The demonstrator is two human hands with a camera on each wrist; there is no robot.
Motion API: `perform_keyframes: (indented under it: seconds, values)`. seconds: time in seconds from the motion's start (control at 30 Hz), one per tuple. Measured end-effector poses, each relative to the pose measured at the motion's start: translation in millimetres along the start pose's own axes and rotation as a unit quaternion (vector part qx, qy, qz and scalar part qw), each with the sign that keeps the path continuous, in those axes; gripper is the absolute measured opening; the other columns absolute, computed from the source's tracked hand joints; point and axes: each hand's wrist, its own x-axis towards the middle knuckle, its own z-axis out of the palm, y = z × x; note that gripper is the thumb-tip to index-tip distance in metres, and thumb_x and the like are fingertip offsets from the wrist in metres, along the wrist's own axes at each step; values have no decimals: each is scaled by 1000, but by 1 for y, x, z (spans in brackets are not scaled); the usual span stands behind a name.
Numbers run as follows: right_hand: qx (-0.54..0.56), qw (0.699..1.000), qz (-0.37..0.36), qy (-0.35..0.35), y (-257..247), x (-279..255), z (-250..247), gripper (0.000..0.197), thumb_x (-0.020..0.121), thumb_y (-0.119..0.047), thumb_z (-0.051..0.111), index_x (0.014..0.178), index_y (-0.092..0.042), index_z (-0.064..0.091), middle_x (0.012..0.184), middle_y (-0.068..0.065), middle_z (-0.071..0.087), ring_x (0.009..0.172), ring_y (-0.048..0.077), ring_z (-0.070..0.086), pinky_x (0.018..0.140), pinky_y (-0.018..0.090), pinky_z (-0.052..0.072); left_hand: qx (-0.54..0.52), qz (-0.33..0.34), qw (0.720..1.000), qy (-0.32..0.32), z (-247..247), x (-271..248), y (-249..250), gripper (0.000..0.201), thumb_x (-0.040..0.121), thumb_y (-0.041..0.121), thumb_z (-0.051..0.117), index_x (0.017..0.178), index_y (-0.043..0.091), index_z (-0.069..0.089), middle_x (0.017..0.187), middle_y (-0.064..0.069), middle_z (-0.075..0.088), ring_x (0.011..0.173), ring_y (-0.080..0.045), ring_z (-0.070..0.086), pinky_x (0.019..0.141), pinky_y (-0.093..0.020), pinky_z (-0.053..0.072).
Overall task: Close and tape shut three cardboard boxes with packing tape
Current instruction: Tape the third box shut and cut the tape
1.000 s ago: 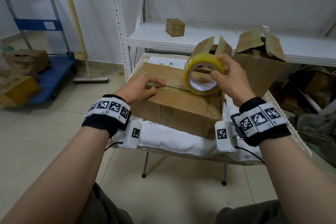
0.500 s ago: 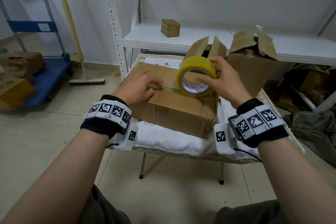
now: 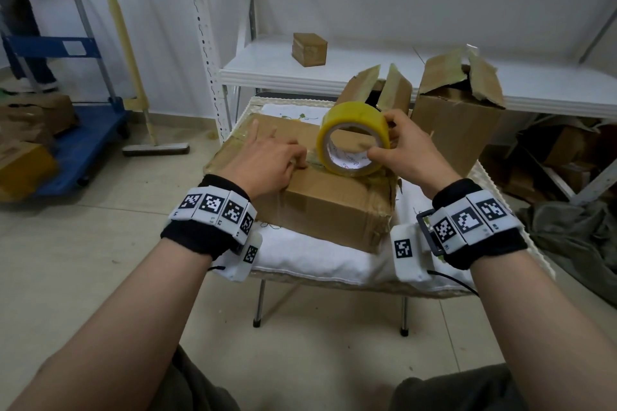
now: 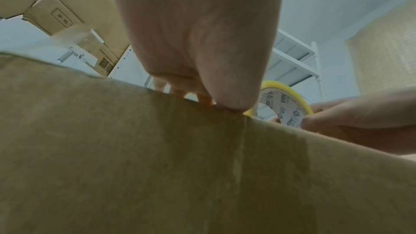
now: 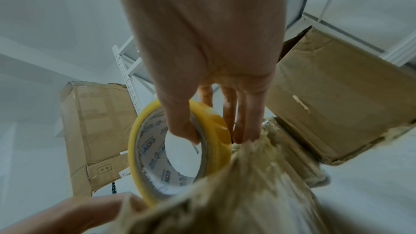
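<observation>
A closed cardboard box [image 3: 320, 207] lies on a small table covered with a white cloth [image 3: 310, 257]. My left hand [image 3: 270, 160] rests on the box top, with the thumb [image 4: 234, 99] pressing the tape strip at the near edge. My right hand [image 3: 397, 150] grips a yellow roll of packing tape [image 3: 354, 140], thumb inside the core and fingers round the outside. The roll [image 5: 216, 131] stands on edge at the box's near right corner. Two more boxes stand behind with flaps up, a small one [image 3: 377, 90] and a taller one [image 3: 457, 120].
A white shelf [image 3: 367, 73] behind the table carries a small brown block [image 3: 309, 49]. A blue trolley [image 3: 76, 143] with boxes and a floor broom [image 3: 155, 148] are at the left. Cardboard clutter [image 3: 567, 157] and a grey cloth [image 3: 574, 233] fill the right.
My right hand has brought the roll down and nearer, from above the box to its near right corner. My left thumb has slid along the tape towards the roll.
</observation>
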Motion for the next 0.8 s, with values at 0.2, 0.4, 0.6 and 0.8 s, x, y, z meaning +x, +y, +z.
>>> perform_keyframes:
  seconds: [0.2, 0.4, 0.6, 0.8]
  values:
    - [-20, 1000, 10, -11, 0, 0, 1, 49, 87, -19, 72, 131, -19, 50, 118, 11, 60, 114, 31, 55, 97, 53, 51, -24, -5, 1000, -9, 0, -2, 2, 26, 100, 23, 42, 118, 28, 61, 136, 1, 61, 145, -22, 33, 124, -45, 7]
    - [-28, 999, 8, -13, -1, 1, 1, 52, 88, -19, 72, 135, -18, 49, 118, 10, 60, 112, 29, 56, 98, 51, 51, -36, 3, 999, -35, 7, -10, 10, 47, 98, 39, 24, 140, 31, 44, 135, -5, 61, 124, -30, 52, 110, -47, 34]
    - [-33, 999, 3, -17, -3, 2, 5, 48, 88, -18, 73, 130, -16, 50, 117, 12, 61, 110, 30, 57, 97, 52, 50, -29, -3, 998, -59, 14, -7, 11, 56, 98, 48, 19, 146, 31, 44, 159, 5, 34, 139, -33, 39, 116, -50, 29]
    - [-55, 998, 8, -34, -2, 2, 6, 54, 87, -19, 75, 134, -14, 47, 117, 13, 59, 109, 31, 58, 97, 50, 50, -54, -5, 997, -52, 10, -9, 17, 50, 98, 52, 28, 138, 30, 49, 140, -6, 55, 133, -25, 45, 112, -43, 29]
